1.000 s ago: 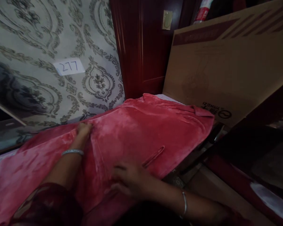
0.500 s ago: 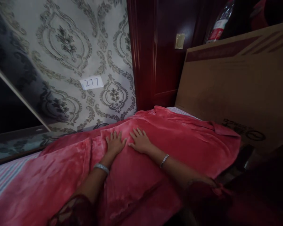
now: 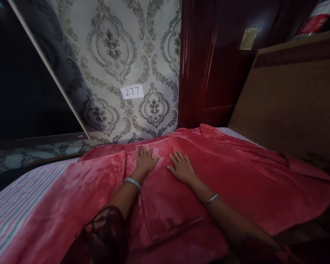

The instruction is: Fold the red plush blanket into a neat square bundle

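Note:
A plush red blanket (image 3: 236,176) lies spread across a surface, with folded layers and an overlapping edge left of centre. My left hand (image 3: 145,160) rests flat on it, fingers spread, close to that folded edge; a wide bracelet (image 3: 132,182) circles the wrist. Palm down on the smoother part sits my right hand (image 3: 182,168), its fingers also spread, with a thin bangle (image 3: 211,200) on the forearm. Neither hand grips the cloth. Under the blanket, a striped sheet (image 3: 24,198) shows at the left and in a sliver at the back.
Behind stands a patterned wall with a paper label (image 3: 132,91) reading 277. A dark framed screen (image 3: 30,84) is at the left. To the right are a dark red wooden panel (image 3: 203,73), a switch (image 3: 248,39), a large cardboard box (image 3: 294,99) and a bottle (image 3: 315,22).
The view has swung left, so the wall, label and box sit further right. My hands are slightly further apart on the blanket, both still flat.

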Demonstrator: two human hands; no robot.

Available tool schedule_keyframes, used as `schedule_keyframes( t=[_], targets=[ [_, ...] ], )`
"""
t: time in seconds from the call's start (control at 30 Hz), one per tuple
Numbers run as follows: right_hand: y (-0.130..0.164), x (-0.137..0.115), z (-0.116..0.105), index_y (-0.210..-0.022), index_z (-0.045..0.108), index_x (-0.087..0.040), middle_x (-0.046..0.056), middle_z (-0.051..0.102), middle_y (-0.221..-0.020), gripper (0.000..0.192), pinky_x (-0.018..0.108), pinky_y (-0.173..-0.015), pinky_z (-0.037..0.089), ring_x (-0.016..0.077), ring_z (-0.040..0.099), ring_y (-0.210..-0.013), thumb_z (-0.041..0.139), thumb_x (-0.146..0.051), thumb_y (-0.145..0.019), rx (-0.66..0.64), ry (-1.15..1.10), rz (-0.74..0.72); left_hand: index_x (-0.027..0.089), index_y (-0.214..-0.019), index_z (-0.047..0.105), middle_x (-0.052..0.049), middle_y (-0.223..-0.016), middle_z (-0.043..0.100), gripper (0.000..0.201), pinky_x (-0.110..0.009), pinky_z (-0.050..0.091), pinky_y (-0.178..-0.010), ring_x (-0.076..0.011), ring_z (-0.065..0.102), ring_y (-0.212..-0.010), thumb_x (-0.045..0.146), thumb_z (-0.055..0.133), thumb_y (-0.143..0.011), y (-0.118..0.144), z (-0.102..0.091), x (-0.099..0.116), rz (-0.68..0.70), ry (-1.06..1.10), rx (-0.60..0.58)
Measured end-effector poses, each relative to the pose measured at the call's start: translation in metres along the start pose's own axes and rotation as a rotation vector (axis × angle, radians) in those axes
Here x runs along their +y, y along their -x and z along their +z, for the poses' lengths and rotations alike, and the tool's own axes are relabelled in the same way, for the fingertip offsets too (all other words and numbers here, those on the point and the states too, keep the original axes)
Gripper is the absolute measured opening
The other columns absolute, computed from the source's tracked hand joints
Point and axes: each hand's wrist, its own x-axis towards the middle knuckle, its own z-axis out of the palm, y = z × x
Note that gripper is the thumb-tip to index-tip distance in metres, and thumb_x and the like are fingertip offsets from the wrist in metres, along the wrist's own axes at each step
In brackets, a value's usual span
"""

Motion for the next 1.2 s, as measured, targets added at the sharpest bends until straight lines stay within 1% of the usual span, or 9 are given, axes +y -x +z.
schedule_keyframes(
  t=[0.17, 0.27, 0.4, 0.53, 0.63, 0.83, 1.03, 1.13, 1.2],
  targets=[
    [0.003, 0.000, -0.002, -0.160, 0.031, -0.018, 0.012, 0.022, -0.166, 0.067, 0.054, -0.123, 0.014, 0.0281, 0.014, -0.154, 0.034, -0.055, -0.104, -0.029, 0.008, 0.000, 0.015, -0.160, 0.026, -0.021, -0.166, 0.020, 0.078, -0.063, 0.020, -0.120, -0.0354, 0.018, -0.155, 0.062, 0.027, -0.098, -0.002, -0.009, -0.040, -0.101, 0.031, -0.150],
    [0.001, 0.001, -0.008, -0.160, 0.031, -0.017, 0.013, 0.022, -0.166, 0.067, 0.053, -0.123, 0.014, 0.0278, 0.014, -0.154, 0.035, -0.054, -0.104, -0.034, 0.018, 0.005, 0.010, -0.157, 0.032, -0.024, -0.162, 0.030, 0.074, -0.060, 0.024, -0.120, -0.0376, 0.027, -0.152, 0.055, 0.035, -0.098, 0.004, -0.019, -0.054, -0.066, 0.028, -0.171],
    [0.005, -0.006, -0.022, -0.161, 0.028, -0.019, 0.013, 0.019, -0.167, 0.065, 0.054, -0.123, 0.012, 0.0283, 0.014, -0.154, 0.034, -0.051, -0.105, -0.146, 0.004, 0.016, 0.021, -0.156, 0.037, -0.014, -0.168, 0.019, 0.065, -0.059, 0.020, -0.122, -0.0358, 0.020, -0.154, 0.049, 0.043, -0.097, 0.022, -0.028, -0.056, 0.095, 0.039, -0.154],
    [0.044, -0.036, -0.030, -0.161, 0.026, -0.027, 0.011, 0.012, -0.168, 0.065, 0.058, -0.122, 0.011, 0.0311, 0.009, -0.155, 0.038, -0.055, -0.104, -0.284, -0.072, -0.213, 0.032, -0.156, 0.036, -0.004, -0.168, 0.023, 0.059, -0.051, 0.013, -0.125, -0.0245, 0.016, -0.156, 0.046, 0.040, -0.099, 0.046, -0.018, -0.057, 0.275, 0.082, -0.172],
    [0.090, -0.063, -0.030, -0.162, 0.021, -0.030, 0.008, 0.006, -0.169, 0.072, 0.062, -0.122, 0.008, 0.0328, 0.000, -0.155, 0.047, -0.058, -0.101, -0.340, -0.165, -0.441, 0.027, -0.158, 0.032, -0.009, -0.168, 0.022, 0.060, -0.053, 0.017, -0.124, -0.0252, 0.019, -0.155, 0.042, 0.037, -0.100, 0.057, -0.005, -0.062, 0.287, 0.117, -0.169],
    [0.138, -0.085, -0.037, -0.161, 0.027, -0.026, 0.009, 0.009, -0.168, 0.072, 0.057, -0.124, 0.001, 0.0300, 0.001, -0.155, 0.047, -0.061, -0.101, -0.434, -0.357, -0.596, 0.024, -0.155, 0.040, -0.011, -0.165, 0.030, 0.060, -0.052, 0.023, -0.122, -0.0279, 0.025, -0.153, 0.044, 0.043, -0.098, 0.052, -0.011, -0.062, 0.309, 0.146, -0.181],
    [0.101, -0.074, -0.055, -0.145, 0.056, -0.021, 0.008, 0.059, -0.143, 0.048, 0.041, -0.113, 0.041, 0.0245, 0.056, -0.130, 0.038, -0.043, -0.106, -0.388, -0.703, -0.604, 0.024, -0.154, 0.040, -0.012, -0.165, 0.029, 0.063, -0.052, 0.015, -0.125, -0.0281, 0.022, -0.154, 0.046, 0.050, -0.096, 0.075, -0.016, -0.057, 0.403, 0.135, -0.181],
    [0.070, -0.066, -0.048, -0.148, 0.052, -0.019, 0.009, 0.057, -0.145, 0.049, 0.046, -0.114, 0.040, 0.0263, 0.053, -0.133, 0.035, -0.034, -0.105, -0.118, -0.575, -0.407, 0.019, -0.156, 0.036, -0.015, -0.166, 0.025, 0.065, -0.054, 0.016, -0.124, -0.0293, 0.018, -0.155, 0.044, 0.049, -0.097, 0.097, -0.001, -0.057, 0.393, 0.144, -0.133],
    [0.059, -0.061, -0.035, -0.153, 0.045, -0.016, 0.013, 0.045, -0.155, 0.054, 0.049, -0.120, 0.030, 0.0278, 0.040, -0.144, 0.041, -0.034, -0.103, -0.076, -0.380, -0.327, 0.019, -0.155, 0.039, -0.014, -0.165, 0.028, 0.064, -0.053, 0.015, -0.125, -0.0284, 0.020, -0.155, 0.042, 0.049, -0.096, 0.104, 0.005, -0.059, 0.367, 0.205, -0.079]
  ],
)
